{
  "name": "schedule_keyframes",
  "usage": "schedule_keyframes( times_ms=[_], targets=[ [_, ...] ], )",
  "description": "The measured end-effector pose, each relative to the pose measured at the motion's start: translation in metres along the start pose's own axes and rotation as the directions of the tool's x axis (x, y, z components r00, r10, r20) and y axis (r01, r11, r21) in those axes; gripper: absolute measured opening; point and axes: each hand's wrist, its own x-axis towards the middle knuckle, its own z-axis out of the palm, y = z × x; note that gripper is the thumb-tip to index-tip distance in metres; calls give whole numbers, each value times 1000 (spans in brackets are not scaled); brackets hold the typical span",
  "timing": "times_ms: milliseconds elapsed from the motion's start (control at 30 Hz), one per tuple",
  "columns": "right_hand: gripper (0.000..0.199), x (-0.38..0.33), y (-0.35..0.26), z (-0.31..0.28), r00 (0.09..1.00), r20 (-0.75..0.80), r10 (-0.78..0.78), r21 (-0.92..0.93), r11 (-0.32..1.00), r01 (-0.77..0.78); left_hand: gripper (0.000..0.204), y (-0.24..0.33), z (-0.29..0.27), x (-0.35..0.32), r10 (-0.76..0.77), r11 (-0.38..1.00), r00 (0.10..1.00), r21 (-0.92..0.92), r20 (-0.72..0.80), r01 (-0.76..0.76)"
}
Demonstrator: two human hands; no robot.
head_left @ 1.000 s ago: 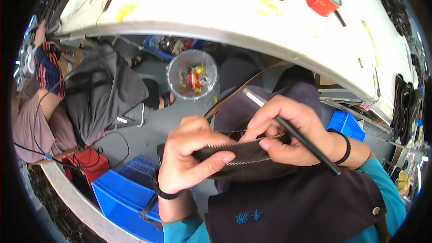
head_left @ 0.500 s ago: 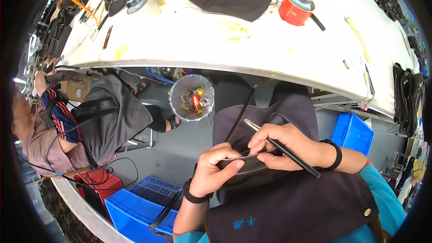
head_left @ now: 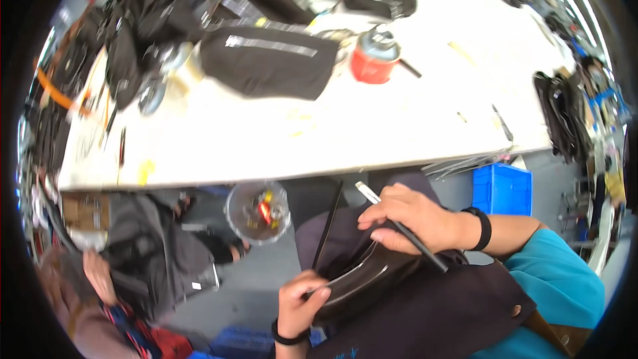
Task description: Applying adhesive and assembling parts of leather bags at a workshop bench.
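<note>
Over my lap, my left hand [head_left: 299, 309] pinches one end of a dark brown leather-like piece [head_left: 352, 287], which has a pale line along its upper edge. My right hand [head_left: 419, 218] is closed around a slim black-handled tool [head_left: 415, 241] with a flat silver end [head_left: 367, 193]. That silver end points up and left, away from the piece. The fingertips of my right hand are close to the other end of the piece; whether they touch it I cannot tell. A narrow dark strip [head_left: 328, 226] runs upward from near my left hand.
On the white table [head_left: 252, 153] ahead are a black zipped bag [head_left: 269, 63], a red pot [head_left: 373, 60] and loose tools. Beneath its edge stands a clear bin [head_left: 258, 214] with litter. A blue crate [head_left: 503, 189] sits right. Another person's hand [head_left: 100, 276] is at the left.
My hands have moved apart, the left one lower and to the left. More of the dark piece's edge shows between them. The view has shifted, showing more of the table.
</note>
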Motion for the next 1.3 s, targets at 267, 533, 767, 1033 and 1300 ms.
schedule_keyframes(
  times_ms=[267,533,767,1033,1300],
  targets=[
    [23,-18,39,-115,988,-153,24,-719,683,-128,13,-2,13,6,-82,990,996,-122,-32,78],
    [29,-7,105,-148,978,-172,119,-880,428,-207,9,9,20,3,-73,995,997,-62,23,75],
    [31,25,62,-138,993,-96,67,-666,738,-114,7,8,21,-7,-90,993,996,-72,-10,89],
    [21,109,51,-199,976,-166,142,-331,924,-191,7,13,22,-5,-125,991,992,-39,-21,124],
    [25,214,150,-200,876,123,466,-190,878,-440,8,21,22,1,-257,964,965,-79,-52,252]
  ],
)
